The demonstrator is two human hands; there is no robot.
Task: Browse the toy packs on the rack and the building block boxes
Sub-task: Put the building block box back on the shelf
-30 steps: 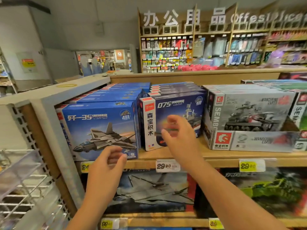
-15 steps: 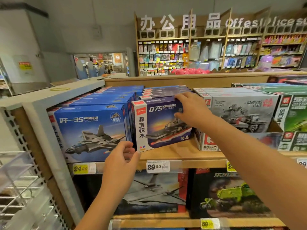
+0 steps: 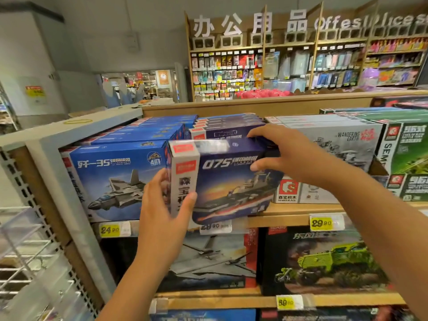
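Both my hands on the 075 warship box (image 3: 231, 179), front of its stack on the wooden shelf (image 3: 289, 210).

Right hand (image 3: 284, 154) grips the top-right corner, fingers curled over the top & thumb on the front; left hand (image 3: 166, 212) clasps the white left end, thumb in front. Box sits between the blue jet box (image 3: 111, 177) & grey tank box (image 3: 338, 147). Step, I'd say: pulling it out for a look. Next: lift clear w/o dragging neighbours.
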